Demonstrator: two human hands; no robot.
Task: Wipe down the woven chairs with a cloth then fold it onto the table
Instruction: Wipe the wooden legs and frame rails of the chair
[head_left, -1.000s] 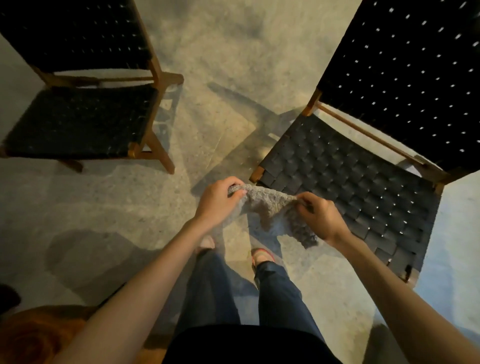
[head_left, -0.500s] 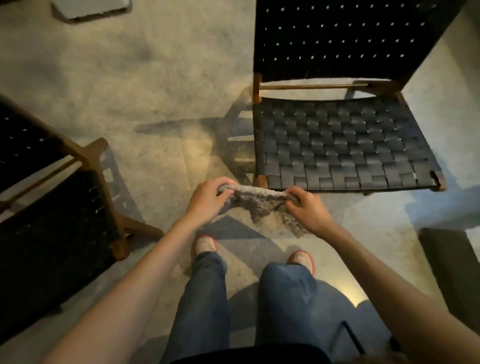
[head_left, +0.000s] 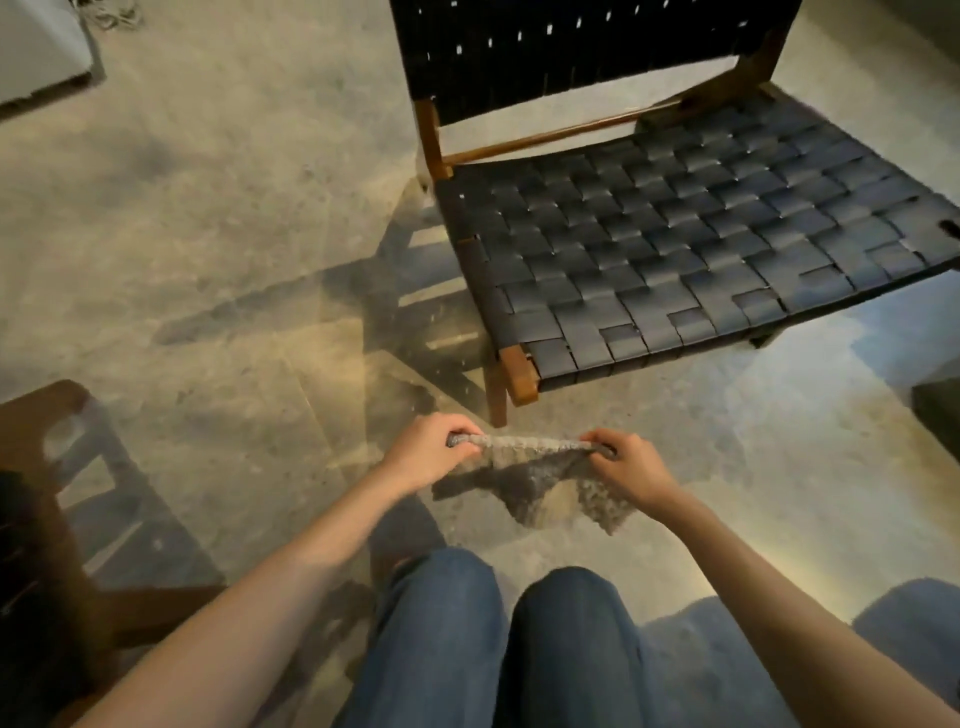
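Cloth (head_left: 530, 467) (grey, knitted) hangs stretched between left hand (head_left: 426, 457) and right hand (head_left: 631, 470), each grip pinching a top corner.

Floor (head_left: 234, 218): mottled grey-beige concrete with faint straight seams; a warm patch of light in the middle and a cooler bluish sheen toward the right.
Shadow (head_left: 291, 301): long, dark and barred, stretching leftward across the middle of the floor.
Jeans (head_left: 566, 649): blue denim, two legs side by side at the bottom edge.
Pale object (head_left: 36, 52): light grey and flat-topped, in the upper left corner, cut off by the frame; its kind is unclear.
Cords (head_left: 111, 13): a small blurred tangle on the floor at the top edge, just beside the pale object.
Dark block (head_left: 937, 415): at the right edge, cropped; its kind is unclear.
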